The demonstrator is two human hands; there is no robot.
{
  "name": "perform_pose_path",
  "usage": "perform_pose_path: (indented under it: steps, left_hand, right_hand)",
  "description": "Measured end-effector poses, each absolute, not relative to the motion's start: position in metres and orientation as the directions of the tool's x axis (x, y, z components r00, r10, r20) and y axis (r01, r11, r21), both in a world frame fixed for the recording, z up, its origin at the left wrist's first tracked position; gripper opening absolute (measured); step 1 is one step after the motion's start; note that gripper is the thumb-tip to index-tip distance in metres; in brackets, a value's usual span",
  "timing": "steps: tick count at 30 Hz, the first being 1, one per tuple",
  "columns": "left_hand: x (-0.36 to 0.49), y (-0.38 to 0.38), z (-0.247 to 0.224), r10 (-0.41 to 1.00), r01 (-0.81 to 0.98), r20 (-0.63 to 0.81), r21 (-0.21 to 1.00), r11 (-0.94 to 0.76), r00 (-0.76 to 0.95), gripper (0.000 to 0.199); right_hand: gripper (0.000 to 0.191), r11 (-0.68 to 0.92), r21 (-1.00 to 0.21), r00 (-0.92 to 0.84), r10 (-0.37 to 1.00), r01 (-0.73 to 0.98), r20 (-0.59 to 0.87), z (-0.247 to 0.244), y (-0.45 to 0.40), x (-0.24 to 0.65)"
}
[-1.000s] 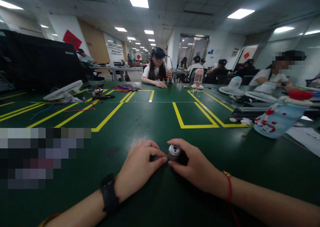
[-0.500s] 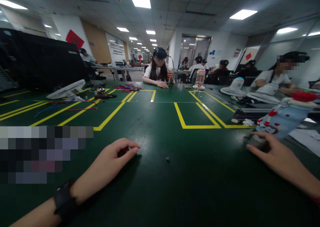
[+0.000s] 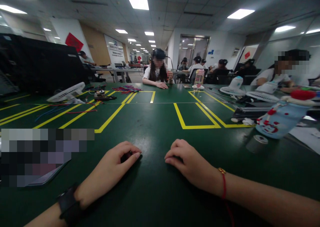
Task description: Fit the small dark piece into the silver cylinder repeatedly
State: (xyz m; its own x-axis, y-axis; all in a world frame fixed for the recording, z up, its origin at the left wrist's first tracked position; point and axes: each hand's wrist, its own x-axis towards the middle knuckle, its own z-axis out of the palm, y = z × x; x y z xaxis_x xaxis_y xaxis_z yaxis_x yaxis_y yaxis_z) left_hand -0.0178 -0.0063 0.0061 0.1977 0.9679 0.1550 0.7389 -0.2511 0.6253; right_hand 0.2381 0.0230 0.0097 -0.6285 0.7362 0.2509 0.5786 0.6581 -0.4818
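Note:
My left hand [image 3: 117,162] rests on the green table [image 3: 142,200], fingers curled and thumb tip against the index fingertip. Whether anything sits in that pinch cannot be made out. Opposite it, my right hand [image 3: 186,162] reaches down with thumb and fingers pressed together at the table surface. Its fingertips cover the spot where a tiny ring-shaped metal piece lay, and the piece is hidden now. A small grey metal can [image 3: 257,144] stands to the right, apart from both hands.
A light-blue bottle with a red top [image 3: 281,118] stands behind the can. At left lies a blurred-out flat device [image 3: 47,178]. Farther back are a white fan part [image 3: 66,93], wires [image 3: 128,88], yellow tape and a clear bottle [image 3: 198,78]. A person [image 3: 157,70] sits opposite.
My right hand has left the metal can and moved left to the tiny metal piece, now covered. The can stays standing. My left hand has barely shifted.

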Motion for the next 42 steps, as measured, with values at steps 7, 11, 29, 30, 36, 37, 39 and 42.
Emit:
perform_pose_path:
  steps: [7, 11, 29, 30, 36, 37, 39, 42]
  left_hand:
    - [-0.016, -0.008, 0.005, 0.963, 0.734, 0.167, 0.625, -0.268, 0.21, 0.022]
    - [-0.015, -0.008, 0.004, 0.964, 0.732, 0.165, 0.627, -0.265, 0.208, 0.022]
    - [-0.019, -0.007, 0.001, 0.964, 0.737, 0.127, 0.623, -0.261, 0.234, 0.022]
    - [-0.019, -0.007, 0.0, 0.964, 0.736, 0.129, 0.624, -0.262, 0.234, 0.022]
    - [-0.019, -0.008, 0.001, 0.964, 0.729, 0.136, 0.631, -0.264, 0.23, 0.022]
    - [-0.019, -0.008, 0.001, 0.964, 0.728, 0.136, 0.633, -0.263, 0.23, 0.022]
    - [-0.019, -0.008, 0.001, 0.964, 0.729, 0.135, 0.634, -0.261, 0.228, 0.022]
    - [-0.02, -0.007, 0.001, 0.963, 0.735, 0.126, 0.625, -0.262, 0.236, 0.021]
  right_hand:
    - [0.026, 0.385, -0.107, -0.284, 0.816, 0.917, 0.504, 0.057, 0.045, 0.369]
    - [0.033, -0.003, 0.069, -0.025, 0.914, 0.998, 0.404, 0.059, 0.043, 0.447]
    - [0.041, -0.204, -0.07, 0.215, 0.944, 0.976, 0.249, 0.052, 0.044, 0.483]
    - [0.042, -0.211, -0.074, 0.223, 0.946, 0.975, 0.235, 0.052, 0.045, 0.484]
    - [0.044, -0.216, -0.1, 0.234, 0.943, 0.971, 0.236, 0.052, 0.047, 0.484]
    - [0.046, -0.223, -0.106, 0.242, 0.944, 0.969, 0.225, 0.053, 0.047, 0.483]
    - [0.048, -0.236, -0.124, 0.257, 0.946, 0.964, 0.196, 0.053, 0.046, 0.482]
    - [0.044, -0.229, -0.168, 0.255, 0.954, 0.959, 0.156, 0.053, 0.046, 0.484]
